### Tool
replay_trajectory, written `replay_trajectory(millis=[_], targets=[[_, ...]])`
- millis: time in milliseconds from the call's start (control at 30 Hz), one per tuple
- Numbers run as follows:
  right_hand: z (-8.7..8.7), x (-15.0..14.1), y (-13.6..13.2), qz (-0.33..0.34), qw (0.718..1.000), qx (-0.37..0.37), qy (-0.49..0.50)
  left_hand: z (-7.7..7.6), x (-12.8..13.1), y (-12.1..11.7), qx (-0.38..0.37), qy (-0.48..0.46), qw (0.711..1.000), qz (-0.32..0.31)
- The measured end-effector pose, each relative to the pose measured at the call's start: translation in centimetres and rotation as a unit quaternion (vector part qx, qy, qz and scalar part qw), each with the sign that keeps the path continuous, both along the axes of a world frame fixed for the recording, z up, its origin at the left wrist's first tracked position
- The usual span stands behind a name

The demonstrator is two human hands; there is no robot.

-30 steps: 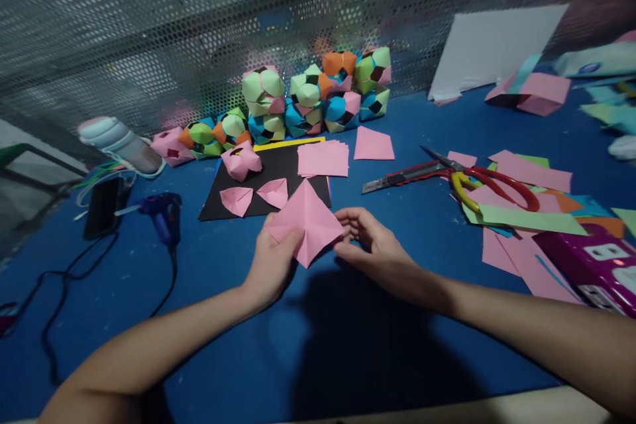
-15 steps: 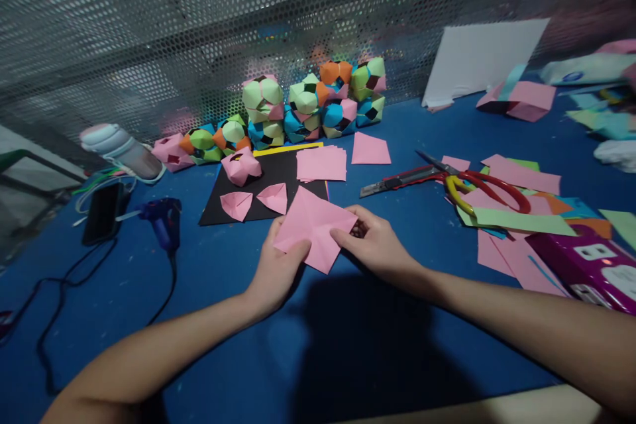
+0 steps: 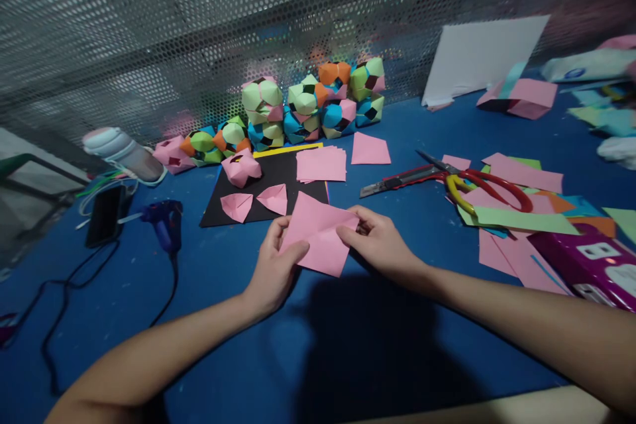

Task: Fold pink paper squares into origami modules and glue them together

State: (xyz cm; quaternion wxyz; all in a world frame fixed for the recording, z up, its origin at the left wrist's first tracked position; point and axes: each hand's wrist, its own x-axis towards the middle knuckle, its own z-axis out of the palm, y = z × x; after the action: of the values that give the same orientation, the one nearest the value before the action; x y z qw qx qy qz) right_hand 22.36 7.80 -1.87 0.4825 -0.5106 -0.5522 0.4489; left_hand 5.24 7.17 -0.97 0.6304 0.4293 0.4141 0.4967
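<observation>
Pink sheet [image 3: 318, 242]: matt paper, smooth between creases. Balls [image 3: 262, 101]: folded matt paper, crisp edges. Black sheet [image 3: 213, 202]: flat, matt. Mesh [image 3: 199, 20]: perforated, looks to be metal, dull sheen. Table [image 3: 233, 364]: smooth blue surface, low sheen, pale specks. Scissors [image 3: 464, 177]: metal blades, smooth plastic-looking handles. Purple box [image 3: 589, 252]: glossy plastic. Glue gun [image 3: 166, 222]: smooth blue plastic. White board [image 3: 484, 56]: matt, lower edge rough.

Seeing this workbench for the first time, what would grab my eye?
Probably the colourful folded paper balls, stacked against the metal mesh at the back. Then the pink sheet between both hands, front and centre, and the red-and-yellow-handled scissors to its right.
</observation>
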Motion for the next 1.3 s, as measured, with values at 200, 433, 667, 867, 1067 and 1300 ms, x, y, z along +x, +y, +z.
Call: replay_trajectory(millis=[200, 433, 667, 867, 1067, 1300], targets=[[-0.1, 0.1, 0.0, 0.026, 1.0, -0.002, -0.016, 0.4, -0.2, 0.0, -0.026, -0.041, 0.999, -0.012], [-0.5, 0.2, 0.2, 0.007, 0.999, -0.02, 0.047, 0.5, -0.1, 0.3, -0.049, -0.035, 0.998, -0.01], [-0.5, 0.3, 0.3, -0.011, 1.0, 0.011, -0.007, 0.9, -0.4, 0.6, -0.052, -0.043, 0.997, -0.033], [-0.7, 0.0, 0.1, 0.007, 1.0, -0.002, 0.013, 0.5, 0.0, 0.5, -0.074, -0.012, 0.997, -0.018], [-0.9, 0.1, 0.1, 0.0, 1.0, 0.01, 0.014, 0.7, 0.5, 0.0, -0.084, 0.005, 0.996, -0.003], [-0.9, 0.1, -0.1, 0.011, 1.0, 0.016, 0.022, 0.1, 0.6, 0.0, -0.046, 0.023, 0.999, -0.002]])
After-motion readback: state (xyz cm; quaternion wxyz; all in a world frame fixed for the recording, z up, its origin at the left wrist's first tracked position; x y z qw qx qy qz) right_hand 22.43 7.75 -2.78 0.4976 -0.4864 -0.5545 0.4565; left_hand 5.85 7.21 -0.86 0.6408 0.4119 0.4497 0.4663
